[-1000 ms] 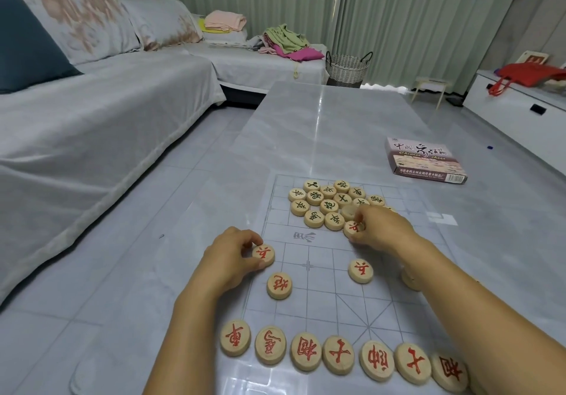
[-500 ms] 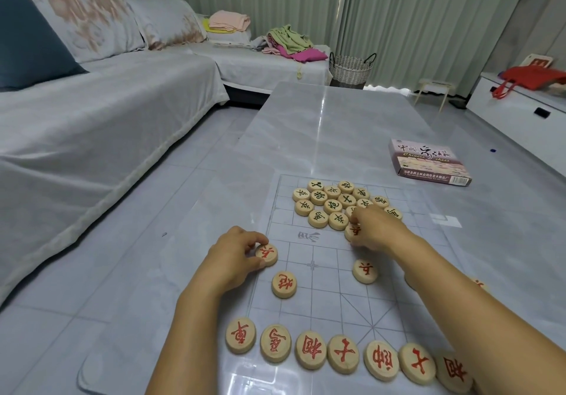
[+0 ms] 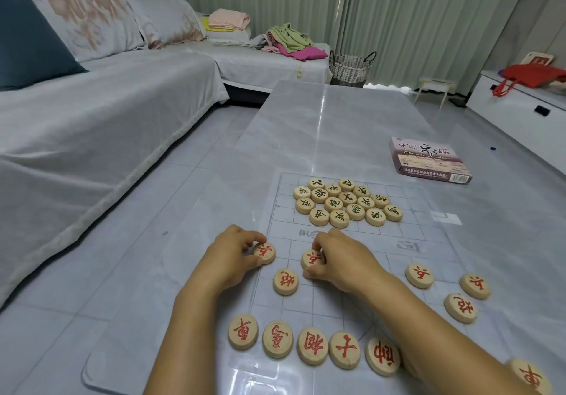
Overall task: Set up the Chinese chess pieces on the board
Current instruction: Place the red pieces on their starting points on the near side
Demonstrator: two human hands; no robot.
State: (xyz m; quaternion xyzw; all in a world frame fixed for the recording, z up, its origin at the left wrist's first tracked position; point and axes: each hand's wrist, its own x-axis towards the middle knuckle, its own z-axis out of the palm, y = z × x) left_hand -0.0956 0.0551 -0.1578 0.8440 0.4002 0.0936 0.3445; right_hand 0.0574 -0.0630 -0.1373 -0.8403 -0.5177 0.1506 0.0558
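Right hand (image 3: pixel 343 260) has pulled back from the cluster of black-lettered round wooden pieces (image 3: pixel 347 201). Now its curled fingers pinch a red-lettered round wooden piece (image 3: pixel 311 258) sitting on the clear plastic grid board (image 3: pixel 428 241). Left hand (image 3: pixel 228 256) still pinches another red-lettered wooden disc (image 3: pixel 265 250) at the board's left edge, close by.

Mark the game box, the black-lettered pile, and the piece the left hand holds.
game box (image 3: pixel 427 158): head view, middle of its lid.
black-lettered pile (image 3: pixel 347 198): head view, a piece near its centre.
red-lettered piece (image 3: pixel 266 251) in the left hand (image 3: pixel 229 260): head view, its lettered top face.
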